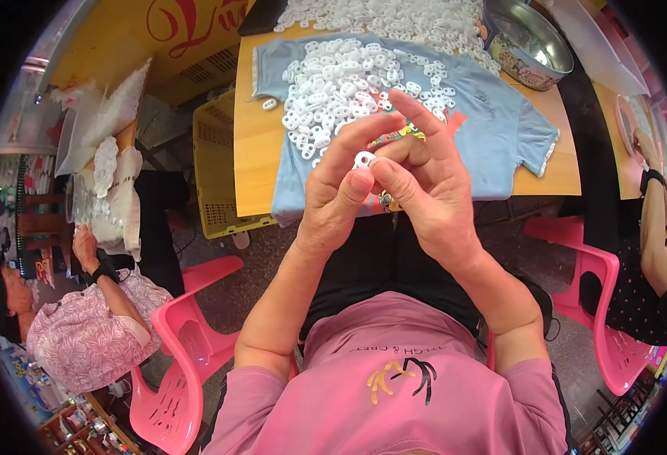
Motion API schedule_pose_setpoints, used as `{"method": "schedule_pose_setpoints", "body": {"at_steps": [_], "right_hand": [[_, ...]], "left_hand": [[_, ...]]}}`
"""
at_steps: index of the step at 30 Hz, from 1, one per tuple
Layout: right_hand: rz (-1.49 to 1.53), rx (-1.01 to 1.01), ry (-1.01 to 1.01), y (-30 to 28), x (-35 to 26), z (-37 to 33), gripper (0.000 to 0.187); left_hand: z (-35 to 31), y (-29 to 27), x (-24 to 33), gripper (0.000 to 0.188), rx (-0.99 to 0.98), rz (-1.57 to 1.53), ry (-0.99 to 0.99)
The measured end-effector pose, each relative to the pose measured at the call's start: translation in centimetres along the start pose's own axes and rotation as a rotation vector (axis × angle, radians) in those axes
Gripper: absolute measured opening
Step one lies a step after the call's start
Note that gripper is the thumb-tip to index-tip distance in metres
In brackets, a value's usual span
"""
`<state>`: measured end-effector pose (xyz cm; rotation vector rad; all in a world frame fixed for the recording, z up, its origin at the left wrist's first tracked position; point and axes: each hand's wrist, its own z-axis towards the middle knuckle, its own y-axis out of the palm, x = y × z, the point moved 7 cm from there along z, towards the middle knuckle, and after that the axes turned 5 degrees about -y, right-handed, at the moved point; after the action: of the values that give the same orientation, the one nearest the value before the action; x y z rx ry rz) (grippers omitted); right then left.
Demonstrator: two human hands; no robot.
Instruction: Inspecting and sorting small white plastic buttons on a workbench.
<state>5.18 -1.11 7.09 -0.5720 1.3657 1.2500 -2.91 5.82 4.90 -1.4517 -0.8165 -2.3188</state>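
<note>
Both my hands are raised together over the near edge of the table. Between the thumbs and fingertips sits a small white plastic piece (364,159), oval with a round hole showing. My left hand (338,182) pinches it from the left, thumb tip pressed against its lower side. My right hand (428,186) grips it from the right with the thumb, its index finger stretched upward. Beyond my hands lies a heap of similar white plastic pieces (333,83), spread on a light blue T-shirt (492,136). The fingers hide part of the held piece.
The shirt covers much of a wooden table (257,167). A second white heap (394,19) and an oval metal tin (530,53) stand at the back. Left of the table is a yellow plastic crate (216,159). Pink chairs (185,364) and two other people flank me.
</note>
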Motion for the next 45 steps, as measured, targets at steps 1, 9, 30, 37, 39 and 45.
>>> {"method": "schedule_pose_setpoints", "body": {"at_steps": [1, 9, 30, 37, 39, 45], "right_hand": [[-0.029, 0.004, -0.067, -0.2, -0.2, 0.1, 0.057], [-0.072, 0.056, -0.026, -0.6, 0.2, 0.0, 0.026], [-0.099, 0.187, 0.052, -3.5, 2.1, 1.3, 0.025], [-0.139, 0.061, 0.152, -2.4, 2.4, 1.1, 0.026], [-0.125, 0.060, 0.146, -2.4, 2.3, 1.2, 0.026], [-0.136, 0.075, 0.123, -2.7, 2.3, 1.3, 0.027]], "left_hand": [[0.0, 0.0, 0.2, 0.042, 0.025, -0.031, 0.018], [-1.4, -1.1, 1.6, 0.021, 0.190, 0.580, 0.231], [-1.9, -1.3, 0.5, 0.022, 0.314, 0.395, -0.121], [-1.6, -1.3, -0.2, 0.023, 0.316, 0.253, -0.238], [-1.6, -1.3, -0.2, 0.022, 0.324, 0.250, -0.239], [-1.4, -1.1, 0.1, 0.022, 0.313, 0.239, -0.221]]}}
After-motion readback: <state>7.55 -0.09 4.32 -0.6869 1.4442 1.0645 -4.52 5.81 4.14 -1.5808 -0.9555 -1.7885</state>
